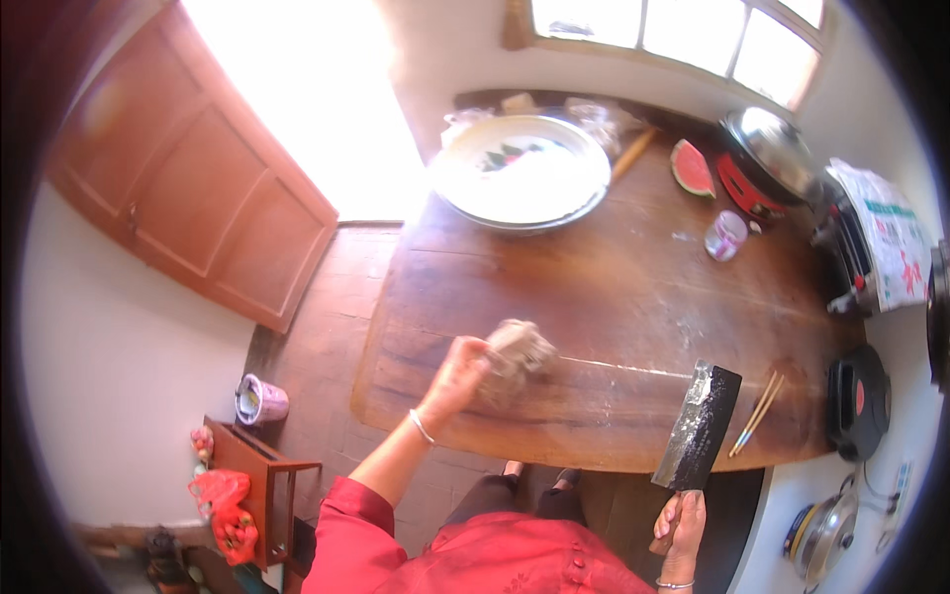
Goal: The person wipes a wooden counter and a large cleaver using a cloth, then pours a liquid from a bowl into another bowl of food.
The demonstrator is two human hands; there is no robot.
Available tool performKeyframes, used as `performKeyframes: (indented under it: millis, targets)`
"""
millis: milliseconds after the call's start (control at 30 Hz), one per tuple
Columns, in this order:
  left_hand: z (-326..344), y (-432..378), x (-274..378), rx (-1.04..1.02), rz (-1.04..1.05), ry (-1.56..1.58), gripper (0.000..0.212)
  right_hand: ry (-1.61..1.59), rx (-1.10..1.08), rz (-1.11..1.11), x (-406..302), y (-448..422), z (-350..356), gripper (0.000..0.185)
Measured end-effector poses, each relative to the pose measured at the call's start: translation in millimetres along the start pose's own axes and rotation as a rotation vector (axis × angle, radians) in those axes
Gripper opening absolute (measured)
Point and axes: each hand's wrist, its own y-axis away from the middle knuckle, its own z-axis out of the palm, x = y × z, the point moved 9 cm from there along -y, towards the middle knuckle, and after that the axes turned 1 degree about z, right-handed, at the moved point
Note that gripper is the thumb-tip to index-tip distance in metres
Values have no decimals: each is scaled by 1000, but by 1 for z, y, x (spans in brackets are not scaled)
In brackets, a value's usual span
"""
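Note:
My left hand [467,362] is closed on a crumpled greyish-brown cloth [517,349] over the near left part of the wooden table [586,286]; the cloth is blurred. In my right hand [684,517] is the wooden handle of a cleaver [699,427], held just off the table's front edge. Its broad dark blade points away from me over the tabletop, with whitish residue along its left side. A thin whitish line runs across the wood between the cloth and the blade. To the right of the cleaver lies a pair of chopsticks [757,413].
A large white enamel basin [519,208] stands at the far side, with a rolling pin [633,157] beside it. Further right are a watermelon wedge [693,169], a glass jar [725,236] and a red electric pot [764,163]. A black appliance [857,405] sits at the right edge.

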Motion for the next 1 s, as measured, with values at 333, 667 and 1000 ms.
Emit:
performKeyframes:
  millis: [333,667,1000]
  targets:
    - [85,234,14,-291,-52,-1149,56,167,-459,276,-77,3,44,18]
    - [125,634,-151,588,-1088,-194,45,510,-746,510,-48,36,149,19]
    - [285,819,-199,1369,-975,617,23,573,-1297,626,84,150,218,22]
